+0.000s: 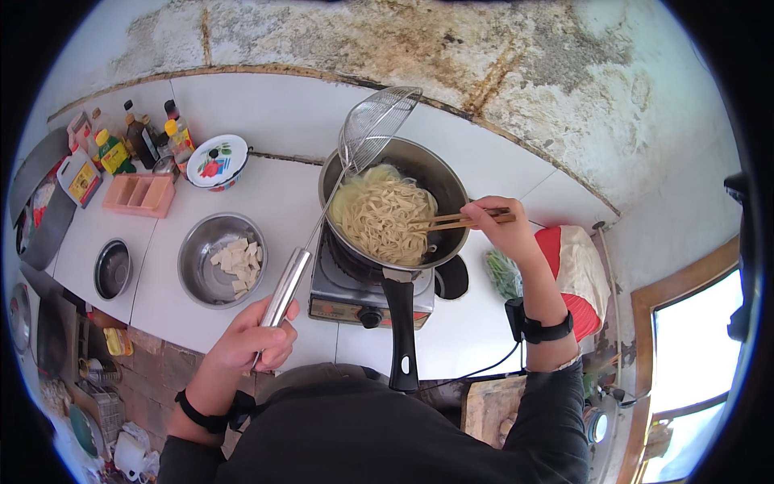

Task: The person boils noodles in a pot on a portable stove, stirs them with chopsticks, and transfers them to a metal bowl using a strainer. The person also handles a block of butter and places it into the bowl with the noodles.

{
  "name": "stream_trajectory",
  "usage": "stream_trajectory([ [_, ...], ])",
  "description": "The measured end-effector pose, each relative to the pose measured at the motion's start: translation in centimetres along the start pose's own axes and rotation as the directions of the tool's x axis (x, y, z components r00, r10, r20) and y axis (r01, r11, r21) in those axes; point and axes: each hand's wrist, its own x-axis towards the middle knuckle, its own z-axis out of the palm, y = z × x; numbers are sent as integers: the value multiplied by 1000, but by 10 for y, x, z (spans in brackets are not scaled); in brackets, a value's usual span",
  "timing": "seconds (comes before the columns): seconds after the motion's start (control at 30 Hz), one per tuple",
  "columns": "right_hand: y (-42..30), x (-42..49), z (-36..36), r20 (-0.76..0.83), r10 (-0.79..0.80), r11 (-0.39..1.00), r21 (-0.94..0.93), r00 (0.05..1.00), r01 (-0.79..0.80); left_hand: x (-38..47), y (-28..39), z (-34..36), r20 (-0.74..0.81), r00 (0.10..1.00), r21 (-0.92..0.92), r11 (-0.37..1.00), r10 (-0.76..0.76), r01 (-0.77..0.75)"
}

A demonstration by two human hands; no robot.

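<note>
My left hand [263, 339] grips the steel handle of a wire-mesh strainer [378, 127], whose basket is tilted over the far left rim of a deep pan [453, 175]. Between the fingers of my right hand [502, 227] is a pair of wooden chopsticks [450, 222]. Their tips touch a mound of pale noodles [387, 212] in the pan. The pan sits on a gas stove [332, 296], and its black handle [401, 339] points towards my body. Left of the stove stands a steel bowl [196, 260] with cut white pieces [239, 263], perhaps tofu.
Sauce bottles [142, 142], a pink divided box [139, 193] and a lidded enamel bowl [217, 162] stand at the back left. A small steel bowl [113, 269] is nearer. Bagged greens [503, 272] and a red-and-cream bundle [574, 272] lie right of the stove. A black cable [484, 369] runs along the counter's front edge.
</note>
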Motion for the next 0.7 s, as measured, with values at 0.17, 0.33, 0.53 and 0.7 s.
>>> stream_trajectory([
  [0.17, 9, -1, 39, 259, -182, 981, 108, 949, 158, 5, -4, 0, 4, 1000, -66, 998, -22, 22],
  [0.33, 30, -2, 35, -150, 214, 963, 199, 965, -183, -6, -1, -2, 18, 999, 8, 999, -35, 35],
  [0.53, 40, -9, 30, -321, 75, 964, 266, 944, 14, -9, -4, -2, -7, 999, 29, 998, -51, 51],
  [0.7, 40, -9, 13, -58, 233, 943, 255, 971, -212, -6, -1, -6, 17, 998, 41, 998, -56, 55],
])
